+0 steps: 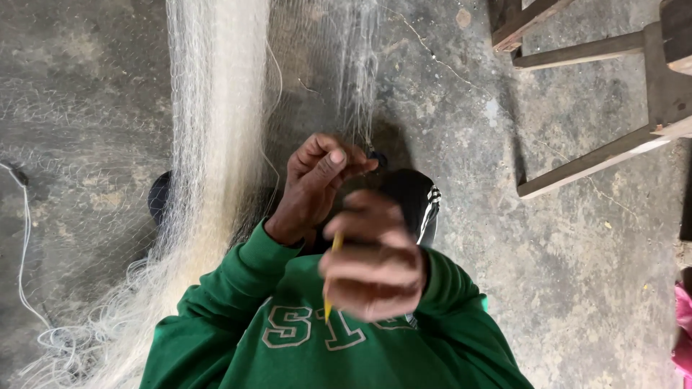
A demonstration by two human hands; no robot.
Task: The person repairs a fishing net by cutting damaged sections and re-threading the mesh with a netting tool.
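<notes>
A pale fishing net (pixel 216 108) hangs from the top of the view and piles up on the concrete floor at the lower left. My left hand (pixel 313 187) is raised in front of me and pinches a bit of the net's mesh between thumb and fingers. Closer to the camera and blurred, my right hand (pixel 375 256) is closed around a thin yellow netting needle (pixel 331 277) that points down. Both arms wear green sleeves. A black shoe (pixel 414 198) shows just behind the hands.
A wooden frame with bare slats (pixel 598 155) stands on the floor at the upper right. Loose white cord (pixel 25 238) trails at the far left. Something pink (pixel 683 328) sits at the right edge. A dark round object (pixel 158 196) lies behind the net.
</notes>
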